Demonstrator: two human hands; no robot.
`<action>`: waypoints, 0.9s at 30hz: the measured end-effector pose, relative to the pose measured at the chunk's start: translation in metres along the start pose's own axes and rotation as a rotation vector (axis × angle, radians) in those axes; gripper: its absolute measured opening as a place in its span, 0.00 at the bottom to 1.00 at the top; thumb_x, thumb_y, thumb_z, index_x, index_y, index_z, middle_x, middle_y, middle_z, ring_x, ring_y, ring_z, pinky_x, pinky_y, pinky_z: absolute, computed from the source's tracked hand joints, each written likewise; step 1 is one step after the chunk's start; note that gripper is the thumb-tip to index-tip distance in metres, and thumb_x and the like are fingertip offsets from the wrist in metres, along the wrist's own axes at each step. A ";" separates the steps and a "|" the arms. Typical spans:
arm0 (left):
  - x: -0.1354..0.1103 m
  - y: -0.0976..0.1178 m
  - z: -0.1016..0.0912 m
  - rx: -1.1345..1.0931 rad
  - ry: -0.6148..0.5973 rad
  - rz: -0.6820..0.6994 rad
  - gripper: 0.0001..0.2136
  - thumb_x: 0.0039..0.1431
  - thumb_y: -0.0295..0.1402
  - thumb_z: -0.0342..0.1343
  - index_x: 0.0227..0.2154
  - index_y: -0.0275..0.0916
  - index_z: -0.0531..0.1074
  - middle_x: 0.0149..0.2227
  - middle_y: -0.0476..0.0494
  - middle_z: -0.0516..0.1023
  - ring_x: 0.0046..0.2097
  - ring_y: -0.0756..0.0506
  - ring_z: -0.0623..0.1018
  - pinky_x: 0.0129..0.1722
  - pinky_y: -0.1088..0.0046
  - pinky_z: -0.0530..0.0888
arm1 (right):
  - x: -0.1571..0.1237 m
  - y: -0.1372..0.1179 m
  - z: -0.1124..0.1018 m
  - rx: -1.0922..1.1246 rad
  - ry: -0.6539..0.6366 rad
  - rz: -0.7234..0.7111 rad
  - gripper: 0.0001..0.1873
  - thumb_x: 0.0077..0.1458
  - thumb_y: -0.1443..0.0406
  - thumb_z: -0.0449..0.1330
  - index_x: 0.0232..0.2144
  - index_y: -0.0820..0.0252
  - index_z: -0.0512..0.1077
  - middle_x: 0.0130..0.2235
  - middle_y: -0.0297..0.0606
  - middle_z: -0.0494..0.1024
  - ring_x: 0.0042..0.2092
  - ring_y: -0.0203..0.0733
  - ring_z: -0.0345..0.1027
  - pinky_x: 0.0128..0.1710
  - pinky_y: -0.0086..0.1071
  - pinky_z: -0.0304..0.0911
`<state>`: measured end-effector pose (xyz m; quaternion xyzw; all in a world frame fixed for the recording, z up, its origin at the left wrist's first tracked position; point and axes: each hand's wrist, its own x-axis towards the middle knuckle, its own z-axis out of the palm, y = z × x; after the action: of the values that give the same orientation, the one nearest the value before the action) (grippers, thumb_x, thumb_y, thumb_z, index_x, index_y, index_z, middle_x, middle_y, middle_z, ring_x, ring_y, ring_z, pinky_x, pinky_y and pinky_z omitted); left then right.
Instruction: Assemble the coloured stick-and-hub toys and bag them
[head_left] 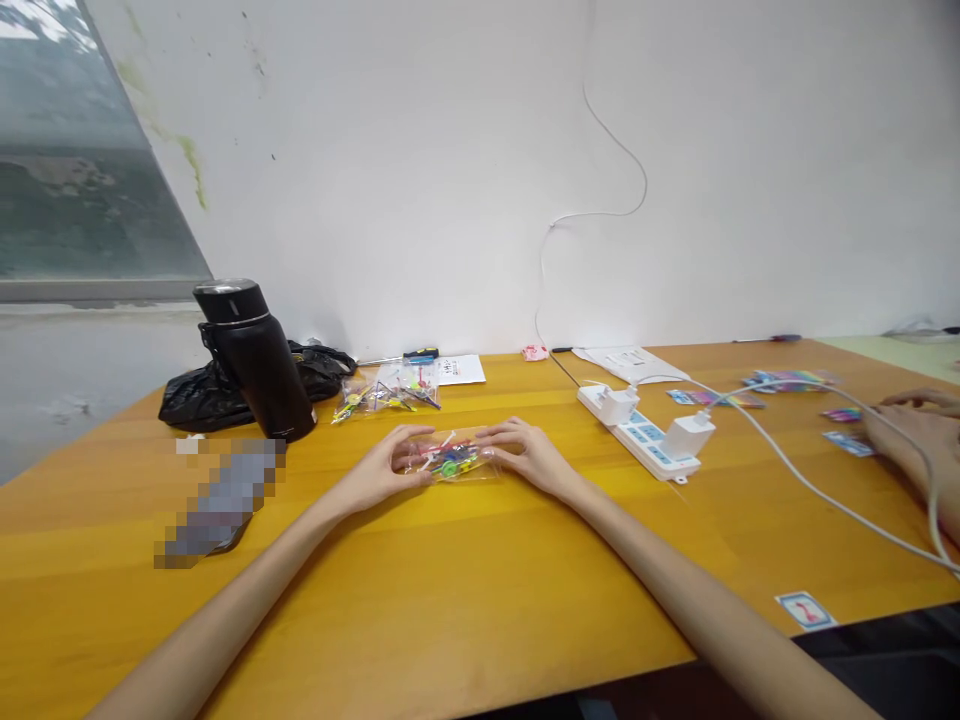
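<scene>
A clear plastic bag (pixel 452 466) of small colourful parts, red, blue, white, green and yellow, lies on the wooden table in front of me. My left hand (pixel 381 470) curls around its left end, thumb nearest me and fingers on the far side. At the right end, my right hand (pixel 531 458) grips the bag between thumb and fingers. What the parts inside are is too small to make out. Just beyond lie similar clear bags (pixel 386 392) with colourful pieces.
A black bottle (pixel 259 365) stands left beside a black plastic bag (pixel 202 396) and a blurred flat object (pixel 225 500). Right of my hands lies a power strip (pixel 645 440) with chargers and white cables. Another person's hand (pixel 911 440) rests at the far right near colourful packets (pixel 787 381).
</scene>
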<state>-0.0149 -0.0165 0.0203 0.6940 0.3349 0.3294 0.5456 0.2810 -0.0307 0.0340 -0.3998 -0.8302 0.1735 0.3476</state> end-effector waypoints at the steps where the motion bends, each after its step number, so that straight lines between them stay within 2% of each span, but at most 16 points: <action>1: 0.000 -0.001 0.000 -0.010 0.000 -0.019 0.33 0.53 0.39 0.69 0.61 0.44 0.65 0.66 0.34 0.67 0.65 0.35 0.70 0.63 0.53 0.68 | 0.000 0.000 0.000 -0.014 0.011 0.013 0.15 0.66 0.56 0.58 0.45 0.52 0.82 0.49 0.40 0.82 0.50 0.48 0.72 0.56 0.44 0.64; 4: 0.000 -0.003 -0.003 0.001 0.000 -0.047 0.33 0.52 0.38 0.70 0.60 0.43 0.67 0.67 0.33 0.65 0.67 0.34 0.66 0.66 0.51 0.64 | 0.000 0.000 -0.001 -0.014 0.009 -0.001 0.15 0.67 0.56 0.57 0.46 0.52 0.82 0.48 0.40 0.83 0.51 0.47 0.73 0.56 0.44 0.65; 7: 0.000 -0.004 -0.004 -0.010 -0.025 -0.033 0.33 0.51 0.37 0.70 0.60 0.43 0.66 0.68 0.33 0.63 0.66 0.34 0.68 0.66 0.50 0.64 | -0.002 -0.005 0.000 0.062 -0.015 -0.049 0.16 0.66 0.57 0.59 0.52 0.50 0.79 0.54 0.39 0.80 0.56 0.46 0.72 0.60 0.42 0.64; 12: -0.001 -0.001 0.002 -0.049 -0.064 -0.024 0.34 0.53 0.35 0.68 0.63 0.42 0.63 0.65 0.32 0.67 0.64 0.36 0.72 0.64 0.50 0.67 | -0.003 -0.024 0.001 0.182 -0.174 -0.066 0.22 0.66 0.59 0.59 0.61 0.47 0.71 0.64 0.37 0.70 0.65 0.48 0.64 0.67 0.46 0.57; 16: -0.002 0.000 0.008 -0.088 -0.120 0.010 0.34 0.54 0.32 0.68 0.63 0.43 0.63 0.66 0.33 0.67 0.63 0.37 0.72 0.65 0.52 0.66 | -0.004 -0.035 -0.001 0.186 -0.278 -0.082 0.25 0.67 0.60 0.58 0.64 0.44 0.67 0.67 0.35 0.66 0.66 0.48 0.62 0.68 0.45 0.56; 20: -0.003 -0.001 0.011 -0.059 -0.139 0.045 0.33 0.54 0.29 0.67 0.62 0.45 0.64 0.66 0.36 0.67 0.65 0.38 0.70 0.67 0.53 0.64 | -0.006 -0.035 0.000 0.098 -0.310 -0.103 0.30 0.65 0.59 0.62 0.67 0.43 0.63 0.68 0.36 0.64 0.68 0.48 0.58 0.69 0.44 0.53; 27: -0.003 0.001 0.010 -0.051 -0.172 0.038 0.33 0.55 0.30 0.67 0.63 0.45 0.63 0.66 0.36 0.66 0.65 0.38 0.70 0.66 0.55 0.65 | -0.008 -0.033 0.003 0.056 -0.316 -0.102 0.27 0.65 0.57 0.60 0.65 0.45 0.66 0.66 0.37 0.67 0.66 0.46 0.60 0.67 0.41 0.55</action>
<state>-0.0081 -0.0245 0.0195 0.7118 0.2651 0.2873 0.5835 0.2646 -0.0574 0.0470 -0.3150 -0.8885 0.2394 0.2322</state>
